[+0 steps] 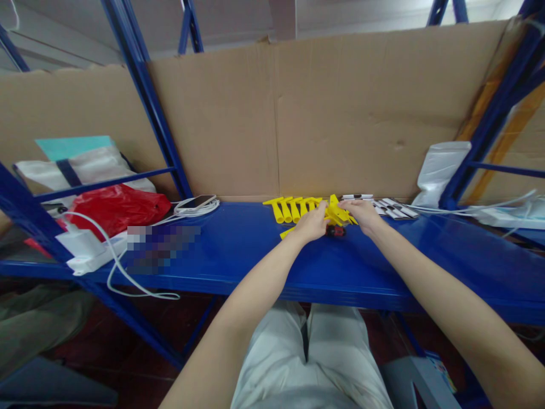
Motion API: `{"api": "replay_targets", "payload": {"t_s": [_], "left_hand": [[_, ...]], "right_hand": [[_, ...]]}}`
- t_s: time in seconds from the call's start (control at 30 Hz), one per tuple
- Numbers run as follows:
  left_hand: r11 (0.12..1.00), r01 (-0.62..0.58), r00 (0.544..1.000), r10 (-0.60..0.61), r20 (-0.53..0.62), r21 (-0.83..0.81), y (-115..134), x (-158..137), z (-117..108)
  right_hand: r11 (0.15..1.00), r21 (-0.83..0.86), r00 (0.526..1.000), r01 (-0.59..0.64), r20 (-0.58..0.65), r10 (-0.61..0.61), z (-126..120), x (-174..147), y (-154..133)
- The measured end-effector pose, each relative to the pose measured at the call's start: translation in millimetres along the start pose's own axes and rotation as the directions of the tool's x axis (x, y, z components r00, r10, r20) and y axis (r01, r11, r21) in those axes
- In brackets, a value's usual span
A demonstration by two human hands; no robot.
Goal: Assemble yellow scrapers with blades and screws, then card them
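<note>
Several yellow T-shaped plastic pieces [293, 210] stand in a row at the back of the blue shelf, against the cardboard. Just right of the row, another yellow plastic piece [336, 213] is between my two hands. My left hand [313, 222] is closed with its fingertips on this piece's left side. Curled fingers of my right hand [360, 213] meet its right side; their exact grip is too small to make out. A small red-and-black object [336, 230] lies just below the piece. Another yellow part [286, 233] shows partly behind my left wrist.
Black-and-white flat strips [395, 208] lie right of my hands. A white pouch [440, 173] leans by the right post. On the left are a phone [196, 203] on a coiled cable, a red plastic bag [119, 207] and a white power strip [97, 255] with a hanging cord.
</note>
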State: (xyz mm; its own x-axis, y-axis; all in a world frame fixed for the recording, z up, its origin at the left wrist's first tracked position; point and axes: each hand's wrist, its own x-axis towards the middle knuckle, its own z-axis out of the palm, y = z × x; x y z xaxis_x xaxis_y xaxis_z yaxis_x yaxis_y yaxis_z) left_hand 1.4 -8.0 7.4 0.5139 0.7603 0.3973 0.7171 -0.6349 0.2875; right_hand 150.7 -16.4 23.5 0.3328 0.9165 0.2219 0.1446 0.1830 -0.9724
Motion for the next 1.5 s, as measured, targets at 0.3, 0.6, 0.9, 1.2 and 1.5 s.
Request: {"api": "replay_targets", "payload": {"t_s": [0.3,0.6,0.9,1.2,1.5], "left_hand": [[1.000,-0.016,1.000,0.016,0.007,0.010,-0.7,0.2,-0.3],[0.998,-0.066,0.998,0.066,-0.006,-0.004,-0.4,-2.3,-2.6],[0.991,-0.131,0.991,0.131,-0.039,0.005,-1.3,-0.8,-1.8],[0.988,-0.154,0.987,0.155,-0.040,0.029,-1.7,-1.7,-2.9],[0.984,-0.177,0.981,0.176,-0.084,-0.006,-4.5,0.6,2.0]], "right_hand": [[1.000,-0.017,1.000,0.018,0.014,-0.018,2.0,-0.8,1.2],[0.997,-0.054,0.998,0.048,0.043,-0.045,1.4,1.9,6.4],[0.983,-0.145,0.992,0.114,-0.032,-0.119,0.4,6.0,8.5],[0.979,-0.203,0.986,-0.027,0.158,0.060,-11.7,4.0,3.3],[0.974,-0.227,0.989,0.001,0.142,0.032,-14.1,12.6,6.5]]}}
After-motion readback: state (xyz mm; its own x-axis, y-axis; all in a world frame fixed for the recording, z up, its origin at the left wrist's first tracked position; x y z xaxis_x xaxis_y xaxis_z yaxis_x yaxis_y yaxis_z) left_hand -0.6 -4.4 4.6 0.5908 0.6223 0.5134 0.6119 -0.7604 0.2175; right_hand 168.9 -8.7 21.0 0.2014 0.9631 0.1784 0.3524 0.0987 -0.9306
